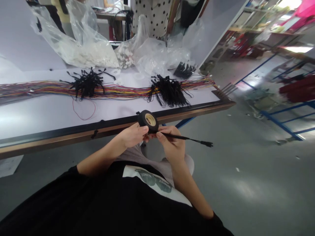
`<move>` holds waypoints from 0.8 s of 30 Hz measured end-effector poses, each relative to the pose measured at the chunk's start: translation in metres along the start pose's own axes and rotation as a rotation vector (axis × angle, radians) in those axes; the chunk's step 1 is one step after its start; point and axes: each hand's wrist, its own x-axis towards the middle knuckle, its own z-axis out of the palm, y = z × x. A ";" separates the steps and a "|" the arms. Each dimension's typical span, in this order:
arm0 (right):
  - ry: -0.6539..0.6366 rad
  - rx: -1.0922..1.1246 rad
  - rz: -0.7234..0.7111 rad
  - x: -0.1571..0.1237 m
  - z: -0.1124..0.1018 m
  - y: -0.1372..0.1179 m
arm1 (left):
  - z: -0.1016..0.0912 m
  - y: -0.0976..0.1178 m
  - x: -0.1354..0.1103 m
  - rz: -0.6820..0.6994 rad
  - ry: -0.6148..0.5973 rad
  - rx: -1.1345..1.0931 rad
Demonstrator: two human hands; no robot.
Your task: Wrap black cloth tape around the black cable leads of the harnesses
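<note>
At the centre of the frame, our left hand (pixel 134 135) has its fingers closed around a black tape roll (pixel 148 121), thumb on its lower edge. Just to the right, our right hand (pixel 173 144) pinches a black cable (pixel 183 137) between thumb and curled fingers, its connector end pointing right. We judge the step to be winding tape onto the cable; another turn calls for a firm pinch and taut tape. Beyond, across the table (pixel 115 113), coloured wires (pixel 125 91) run below clear plastic bags (pixel 91 52) at the top.
</note>
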 end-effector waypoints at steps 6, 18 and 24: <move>0.063 0.038 0.047 0.000 0.001 0.006 | 0.007 0.001 -0.005 -0.011 0.010 -0.113; -0.037 -0.066 -0.188 0.010 -0.010 -0.013 | 0.018 0.029 -0.038 0.043 0.044 0.077; -0.071 -0.267 -0.377 0.015 -0.016 -0.020 | 0.013 0.021 -0.014 0.058 -0.009 0.198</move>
